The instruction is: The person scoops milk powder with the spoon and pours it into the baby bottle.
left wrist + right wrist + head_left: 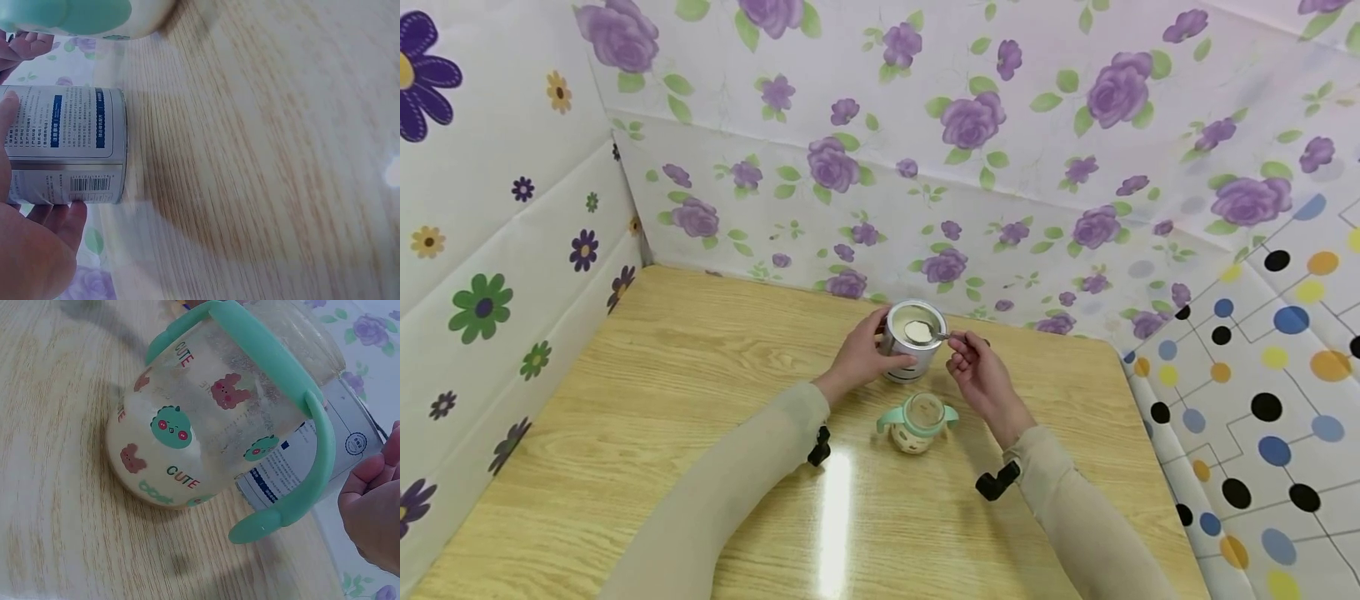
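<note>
As my left grip [867, 354] clasps the powder tin [904, 367], my right grip [983, 379] pinches a spoon [937, 337] over it, baby bottle [916, 433] just this side.

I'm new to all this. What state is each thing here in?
Can: upright, open at the top
Spoon: loaded with pale powder, over the can's mouth
Bottle: upright, seemingly uncapped, pale contents low inside
Left hand: gripping the can
Right hand: holding the spoon's handle

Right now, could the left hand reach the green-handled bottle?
Probably yes: the bottle stands close by, seemingly unblocked, but the left hand grips the can and may need to release it.
</note>
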### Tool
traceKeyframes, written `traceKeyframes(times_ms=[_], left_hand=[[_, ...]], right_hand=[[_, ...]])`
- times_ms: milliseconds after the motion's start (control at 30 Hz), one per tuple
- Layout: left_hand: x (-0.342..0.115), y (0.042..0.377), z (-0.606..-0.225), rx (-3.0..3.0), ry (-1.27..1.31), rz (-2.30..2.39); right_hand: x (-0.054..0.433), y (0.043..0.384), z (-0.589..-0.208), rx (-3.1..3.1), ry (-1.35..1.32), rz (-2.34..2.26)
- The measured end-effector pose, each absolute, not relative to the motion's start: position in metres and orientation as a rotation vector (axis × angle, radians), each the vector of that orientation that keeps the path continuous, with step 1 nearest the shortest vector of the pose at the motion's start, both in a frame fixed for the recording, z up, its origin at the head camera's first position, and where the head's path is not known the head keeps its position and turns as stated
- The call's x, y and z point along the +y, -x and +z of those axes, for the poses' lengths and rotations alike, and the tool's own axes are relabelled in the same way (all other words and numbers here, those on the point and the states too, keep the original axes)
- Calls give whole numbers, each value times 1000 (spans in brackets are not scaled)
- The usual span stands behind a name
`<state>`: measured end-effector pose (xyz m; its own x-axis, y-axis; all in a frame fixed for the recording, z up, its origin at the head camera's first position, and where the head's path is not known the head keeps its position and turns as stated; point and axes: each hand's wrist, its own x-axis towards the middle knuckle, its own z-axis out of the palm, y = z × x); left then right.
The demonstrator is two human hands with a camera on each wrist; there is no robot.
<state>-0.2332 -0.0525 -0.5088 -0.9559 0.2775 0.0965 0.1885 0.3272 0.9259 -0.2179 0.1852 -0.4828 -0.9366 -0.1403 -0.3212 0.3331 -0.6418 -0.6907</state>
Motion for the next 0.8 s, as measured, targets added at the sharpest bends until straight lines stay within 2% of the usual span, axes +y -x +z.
traceKeyframes(times_ms=[267,467,667,800], left_hand=[[-59,230,-507,2509,-438,1636],[-71,226,-502,2575,-413,1427],[-85,208,-480,2584,-451,1388],[-90,191,-466,2530,-563,1406]], right_hand=[[187,211,-484,1094,-348,-2639],[197,197,-464,1044,-183,-2638],[215,173,-439,1055,-15,-2580],[226,154,-428,1072,64,-2526]])
